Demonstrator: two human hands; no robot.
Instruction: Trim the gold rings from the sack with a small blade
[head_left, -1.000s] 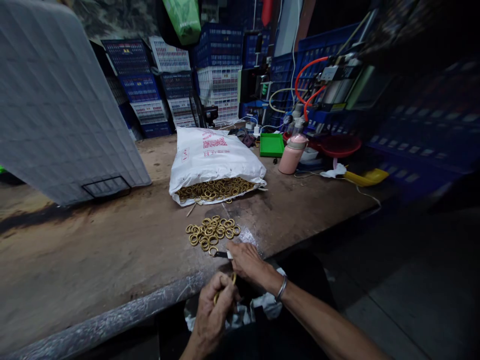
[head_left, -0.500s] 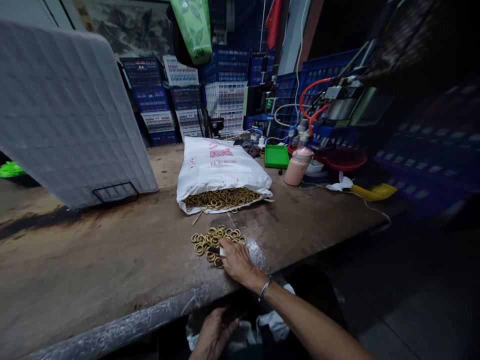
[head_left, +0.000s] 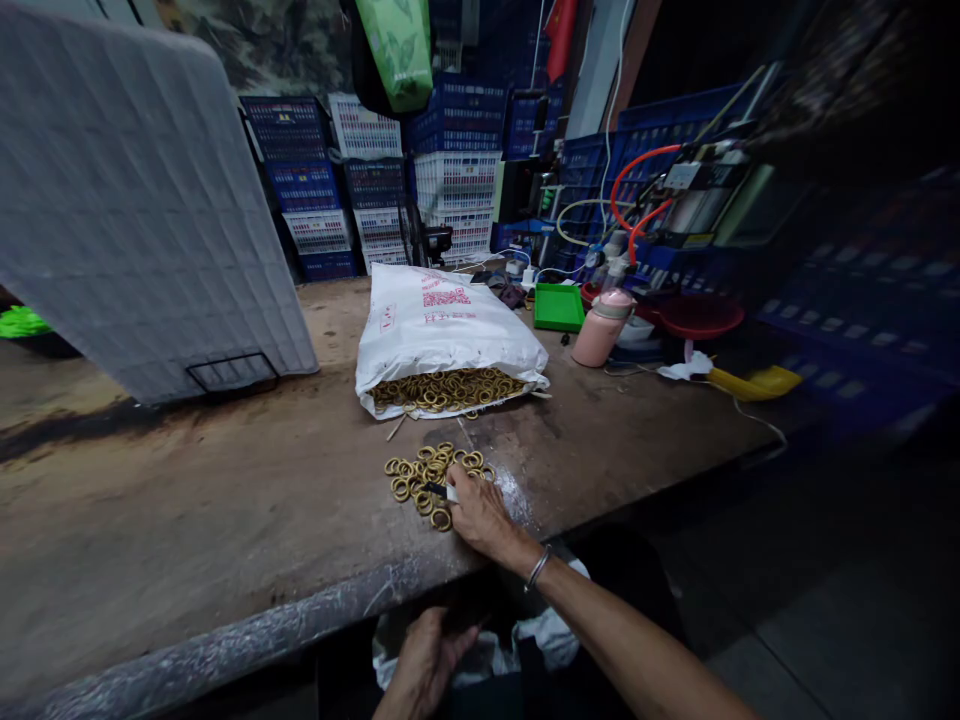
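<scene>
My right hand [head_left: 480,510], with a bangle at the wrist, is closed on a small tool [head_left: 444,491] that has a white handle and a dark tip. The tip is over a loose pile of brass-coloured rings [head_left: 401,488] on the worktable; the tool's exact kind is not clear. Below the table's front edge, my left hand [head_left: 427,650] is cupped with thumb and fingers apart, above a whitish bag or cloth [head_left: 489,655] at my lap. Shadow hides part of its fingers, and I see nothing held there. Behind the pile lies a white woven sack [head_left: 450,330], its mouth full of similar rings.
A large pale ribbed panel [head_left: 157,220] stands at left on the worktable [head_left: 225,520]. Toward the right are a green tray [head_left: 559,307], a pink bottle [head_left: 602,330], a red dish [head_left: 701,316] and a yellow scoop-like piece [head_left: 757,383]. Stacked crates [head_left: 457,180] line the back.
The view has shifted slightly, so the scene sits a little higher and further right. My right hand stays at the ring pile with the small tool; the left stays below the edge.
</scene>
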